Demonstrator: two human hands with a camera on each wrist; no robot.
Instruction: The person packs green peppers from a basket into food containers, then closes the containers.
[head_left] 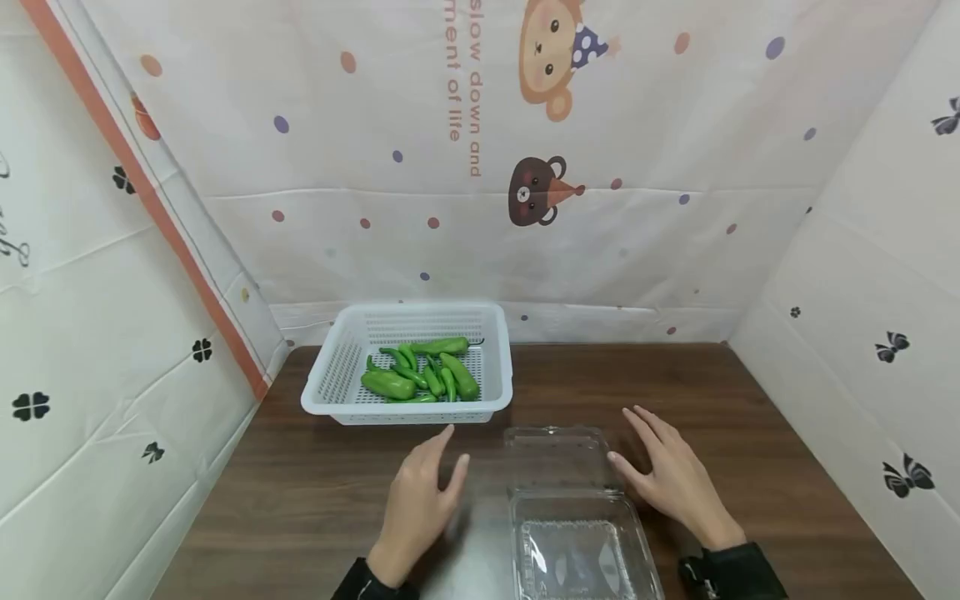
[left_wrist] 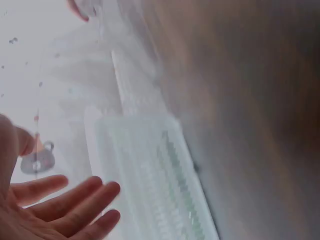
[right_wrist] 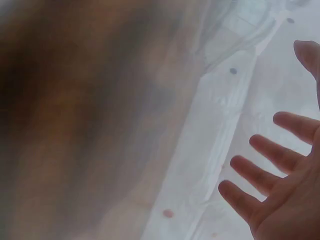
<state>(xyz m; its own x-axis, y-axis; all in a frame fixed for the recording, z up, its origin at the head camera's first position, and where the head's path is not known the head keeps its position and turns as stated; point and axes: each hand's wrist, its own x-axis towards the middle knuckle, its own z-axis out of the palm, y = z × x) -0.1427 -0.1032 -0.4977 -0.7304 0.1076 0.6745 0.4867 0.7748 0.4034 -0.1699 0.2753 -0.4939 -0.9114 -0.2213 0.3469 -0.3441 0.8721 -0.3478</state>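
Flanking the open clamshell box (head_left: 573, 508), lengthwise away, both grips (head_left: 420, 504) (head_left: 667, 475) lie released.

open right hand (right_wrist: 285, 200), fingers spread, against blurred brown table (right_wrist: 65, 125)

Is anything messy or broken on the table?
Nothing stands out. The green peppers all lie inside the white basket, the clear clamshell box sits open and empty on the table, and both hands hover open beside it.
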